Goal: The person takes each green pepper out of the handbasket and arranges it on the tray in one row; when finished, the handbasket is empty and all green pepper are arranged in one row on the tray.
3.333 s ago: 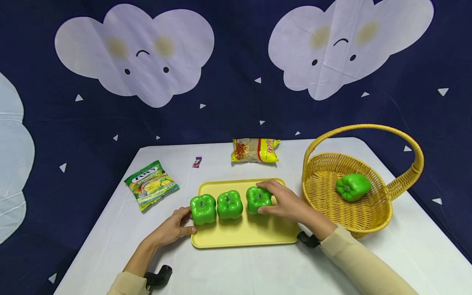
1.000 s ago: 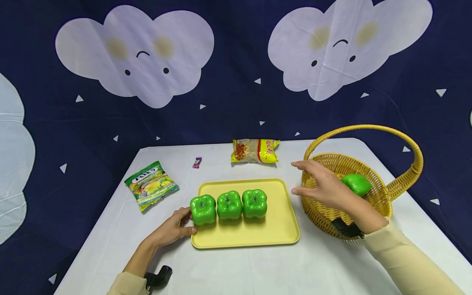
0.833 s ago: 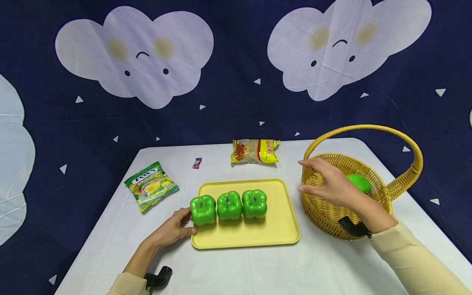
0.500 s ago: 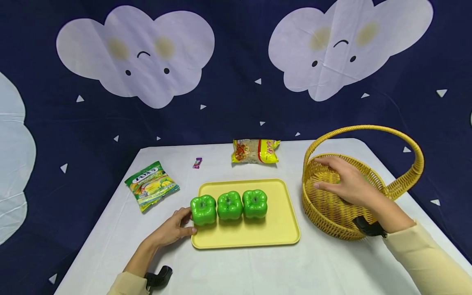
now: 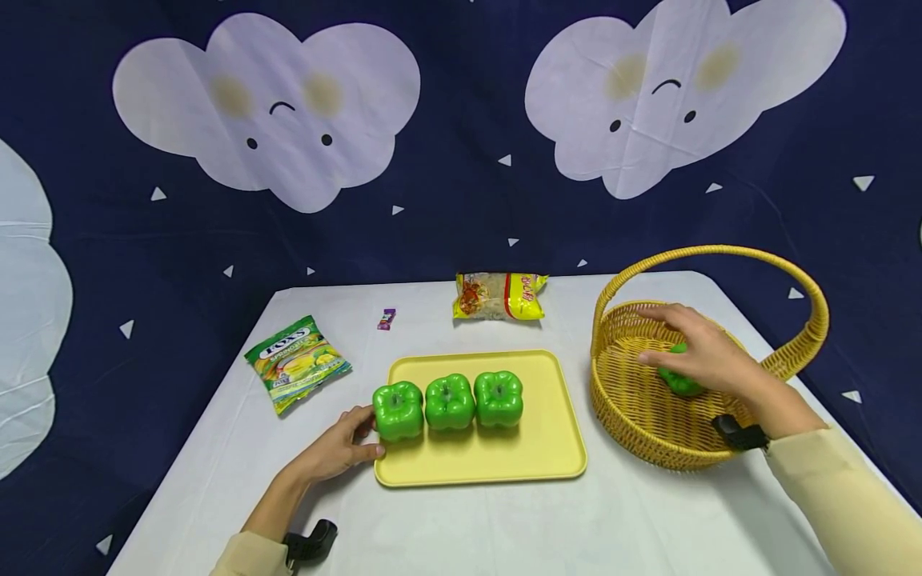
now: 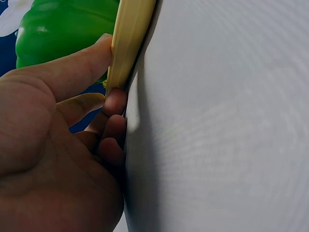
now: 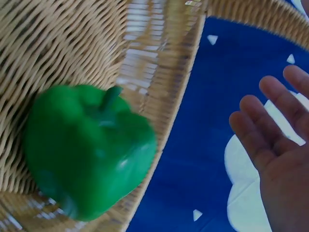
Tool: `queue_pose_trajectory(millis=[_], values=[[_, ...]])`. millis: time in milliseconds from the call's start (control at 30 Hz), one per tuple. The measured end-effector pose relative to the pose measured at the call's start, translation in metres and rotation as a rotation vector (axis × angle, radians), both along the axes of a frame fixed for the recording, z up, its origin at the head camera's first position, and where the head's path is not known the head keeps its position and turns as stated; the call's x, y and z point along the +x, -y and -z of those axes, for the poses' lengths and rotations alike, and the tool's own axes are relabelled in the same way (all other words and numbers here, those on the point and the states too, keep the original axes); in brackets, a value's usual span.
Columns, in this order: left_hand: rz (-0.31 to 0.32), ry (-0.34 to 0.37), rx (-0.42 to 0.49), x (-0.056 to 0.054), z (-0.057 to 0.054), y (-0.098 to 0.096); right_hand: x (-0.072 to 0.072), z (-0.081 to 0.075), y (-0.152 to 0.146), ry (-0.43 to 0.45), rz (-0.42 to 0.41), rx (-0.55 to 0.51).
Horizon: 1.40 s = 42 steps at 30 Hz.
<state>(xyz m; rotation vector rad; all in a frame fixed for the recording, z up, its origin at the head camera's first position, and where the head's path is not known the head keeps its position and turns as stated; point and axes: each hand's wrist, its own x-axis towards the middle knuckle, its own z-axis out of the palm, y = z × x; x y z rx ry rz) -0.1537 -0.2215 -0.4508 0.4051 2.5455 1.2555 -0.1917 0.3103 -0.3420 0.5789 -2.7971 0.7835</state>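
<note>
My left hand (image 5: 336, 450) holds the left edge of the yellow tray (image 5: 533, 456), thumb at the rim; in the left wrist view its curled fingers (image 6: 115, 126) meet the tray's side. On the tray, three green bell peppers stand in a row: a left one (image 5: 398, 412) next to my fingers, a middle one (image 5: 450, 402) and a right one (image 5: 499, 400). Over the wicker basket (image 5: 627, 400) my right hand (image 5: 709, 352) hovers with fingers spread and holds nothing. Below it, partly hidden, a fourth bell pepper (image 5: 679, 376) lies in the basket; the right wrist view shows its stem.
The basket's tall handle (image 5: 713, 250) arches above the right hand. A green candy bag (image 5: 297, 362) lies at the left, a small purple sweet (image 5: 386, 319) behind the tray, and a yellow food packet (image 5: 500, 296) at the back edge. A dark cloud-print cloth hangs behind.
The right hand let go of the right pepper on the tray, which now sits closer to the middle one, and moved right over the basket. The left hand stayed at the tray's edge.
</note>
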Motion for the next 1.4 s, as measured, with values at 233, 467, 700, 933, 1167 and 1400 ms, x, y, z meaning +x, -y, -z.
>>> queue_pose_trajectory(millis=[233,467,700,933,1167,1400], values=[[-0.007,0.008,0.005,0.000,0.000,0.000,-0.008,0.009,-0.012,0.027,-0.014,0.010],[-0.002,0.001,0.003,-0.001,0.001,0.000,-0.014,0.013,-0.019,0.087,-0.005,0.028],[-0.007,0.007,-0.015,-0.001,0.003,0.000,-0.022,0.020,-0.026,0.121,0.004,0.051],[0.000,-0.005,0.003,-0.001,0.000,0.000,-0.030,0.028,-0.034,0.143,-0.002,0.078],[0.019,-0.030,0.026,0.001,0.001,0.001,-0.034,0.034,-0.039,0.159,-0.011,0.109],[0.018,-0.032,0.017,0.000,0.002,0.001,-0.037,0.038,-0.044,0.188,-0.004,0.123]])
